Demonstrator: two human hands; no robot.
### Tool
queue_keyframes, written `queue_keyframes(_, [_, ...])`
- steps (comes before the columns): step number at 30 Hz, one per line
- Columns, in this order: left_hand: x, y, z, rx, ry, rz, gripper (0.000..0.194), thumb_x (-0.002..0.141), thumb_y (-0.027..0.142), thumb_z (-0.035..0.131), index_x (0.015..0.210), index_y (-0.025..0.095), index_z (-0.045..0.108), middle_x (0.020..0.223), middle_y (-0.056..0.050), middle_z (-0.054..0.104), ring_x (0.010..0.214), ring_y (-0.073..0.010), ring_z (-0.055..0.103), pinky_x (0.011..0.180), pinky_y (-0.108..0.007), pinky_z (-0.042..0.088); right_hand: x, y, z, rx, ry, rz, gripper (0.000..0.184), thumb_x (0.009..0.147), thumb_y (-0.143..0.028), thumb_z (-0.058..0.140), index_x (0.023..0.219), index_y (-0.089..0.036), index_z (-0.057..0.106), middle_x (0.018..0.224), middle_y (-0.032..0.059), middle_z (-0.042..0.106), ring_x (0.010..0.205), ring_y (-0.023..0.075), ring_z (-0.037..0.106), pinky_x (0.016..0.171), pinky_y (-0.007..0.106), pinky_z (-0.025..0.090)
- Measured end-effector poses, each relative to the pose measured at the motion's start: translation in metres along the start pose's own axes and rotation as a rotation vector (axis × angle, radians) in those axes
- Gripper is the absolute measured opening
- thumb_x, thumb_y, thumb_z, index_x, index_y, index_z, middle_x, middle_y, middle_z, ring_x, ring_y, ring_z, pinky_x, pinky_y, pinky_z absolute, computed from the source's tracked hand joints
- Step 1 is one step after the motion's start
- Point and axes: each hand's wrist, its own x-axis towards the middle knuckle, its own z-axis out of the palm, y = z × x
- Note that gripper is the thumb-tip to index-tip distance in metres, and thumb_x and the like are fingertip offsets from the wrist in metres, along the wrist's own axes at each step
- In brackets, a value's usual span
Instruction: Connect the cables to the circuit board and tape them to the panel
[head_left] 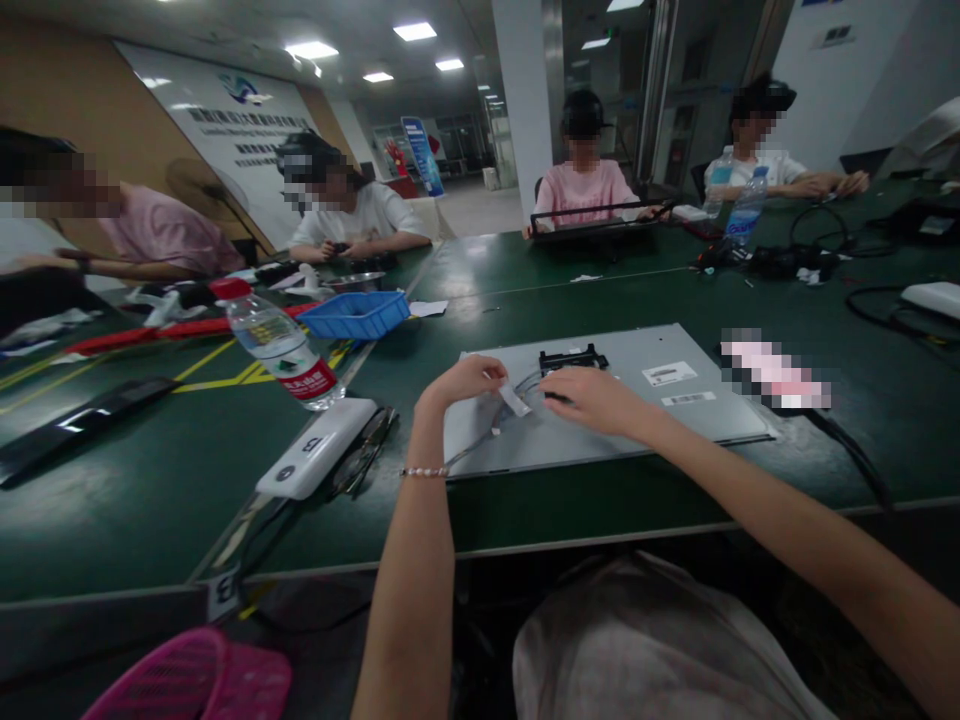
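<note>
A flat grey metal panel (637, 360) lies on the table in front of me. My left hand (469, 380) is over its left part, fingers closed in a pinch at a white strip (516, 401) that looks like tape. Thin grey cables (480, 440) run across the panel beneath the strip. Over the middle of the panel, my right hand (596, 400) has its fingers bent together; a small dark piece shows under them, too unclear to name. Just beyond that hand, a black bracket-like part (574, 357) sits on the panel.
To the left are a water bottle (281, 345), a white power bank (319, 450), glasses (365, 450) and a blue tray (356, 315). A pink-cased device (776, 375) with a dark cable lies right. Below left is a pink basket (210, 680). Several people sit around the table.
</note>
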Motion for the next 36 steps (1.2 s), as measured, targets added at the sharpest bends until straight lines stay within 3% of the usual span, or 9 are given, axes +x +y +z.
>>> queue_keyframes(2, [0.002,-0.003,0.0,0.056,0.066,-0.024,0.022,0.072,0.029,0.052,0.08,0.016,0.068,0.079,-0.003,0.069,0.077,-0.0177,0.062,0.074,-0.025,0.046,-0.003,0.022,-0.013,0.001,0.063,0.144,0.03,0.092,-0.031,0.047,0.113,-0.019,0.064,0.113,0.0096,0.066,0.103,0.0237,0.06,0.087,0.037,0.047])
queue_keyframes(6, [0.005,-0.007,0.001,0.174,0.161,-0.118,0.023,0.071,0.02,0.05,0.081,0.016,0.07,0.08,-0.005,0.07,0.078,-0.0202,0.062,0.074,-0.026,0.046,-0.02,0.079,-0.031,0.003,0.072,0.477,0.025,0.086,-0.027,0.053,0.098,-0.017,0.072,0.096,0.0099,0.071,0.085,0.0232,0.065,0.08,0.038,0.05])
queue_keyframes(11, [0.007,-0.009,0.006,0.273,0.21,-0.174,0.026,0.072,0.015,0.049,0.086,0.017,0.071,0.086,-0.007,0.07,0.082,-0.0211,0.063,0.078,-0.027,0.046,-0.042,0.126,-0.03,0.204,-0.074,0.688,0.022,0.077,-0.026,0.061,0.091,-0.017,0.073,0.093,0.0085,0.072,0.082,0.0211,0.066,0.075,0.034,0.052])
queue_keyframes(15, [0.006,-0.006,0.009,0.347,0.251,-0.206,0.028,0.076,0.017,0.051,0.097,0.016,0.068,0.098,-0.009,0.067,0.09,-0.0221,0.061,0.084,-0.029,0.046,-0.042,0.121,-0.028,0.3,-0.179,0.667,0.024,0.072,-0.028,0.066,0.092,-0.02,0.073,0.094,0.0055,0.072,0.083,0.0198,0.066,0.077,0.033,0.052])
queue_keyframes(19, [0.005,0.002,0.012,0.399,0.329,-0.202,0.032,0.08,0.021,0.051,0.11,0.017,0.063,0.111,-0.011,0.061,0.099,-0.0241,0.058,0.09,-0.033,0.045,-0.035,0.106,-0.027,0.289,-0.206,0.637,0.02,0.071,-0.029,0.067,0.088,-0.021,0.074,0.089,0.0037,0.073,0.083,0.0197,0.066,0.075,0.031,0.051])
queue_keyframes(23, [0.006,0.017,0.017,0.45,0.333,-0.166,0.031,0.085,0.022,0.047,0.112,0.017,0.06,0.117,-0.012,0.057,0.102,-0.0264,0.057,0.088,-0.037,0.045,-0.034,0.106,-0.025,0.311,-0.229,0.623,0.015,0.072,-0.028,0.065,0.083,-0.02,0.073,0.086,0.0032,0.073,0.081,0.0193,0.066,0.074,0.031,0.051])
queue_keyframes(28, [0.013,0.032,0.025,0.46,0.335,-0.068,0.03,0.088,0.025,0.046,0.115,0.016,0.058,0.118,-0.012,0.056,0.103,-0.0264,0.055,0.091,-0.038,0.042,-0.041,0.124,-0.027,0.329,-0.156,0.664,0.015,0.074,-0.029,0.064,0.08,-0.019,0.073,0.082,0.0051,0.072,0.075,0.0188,0.066,0.07,0.031,0.051])
queue_keyframes(32, [0.019,0.043,0.034,0.364,0.356,0.079,0.035,0.093,0.031,0.039,0.121,0.015,0.053,0.122,-0.012,0.055,0.112,-0.0246,0.052,0.099,-0.037,0.038,-0.048,0.14,-0.025,0.182,-0.055,0.738,0.012,0.072,-0.026,0.064,0.074,-0.017,0.073,0.078,0.0071,0.071,0.072,0.0201,0.065,0.066,0.032,0.049])
queue_keyframes(36, [0.022,0.054,0.045,0.275,0.288,0.214,0.05,0.095,0.044,0.036,0.136,0.015,0.039,0.136,-0.012,0.046,0.126,-0.0234,0.043,0.107,-0.036,0.031,-0.051,0.147,-0.021,0.043,-0.005,0.763,0.014,0.074,-0.026,0.063,0.077,-0.017,0.073,0.079,0.0082,0.071,0.072,0.0215,0.065,0.066,0.032,0.048])
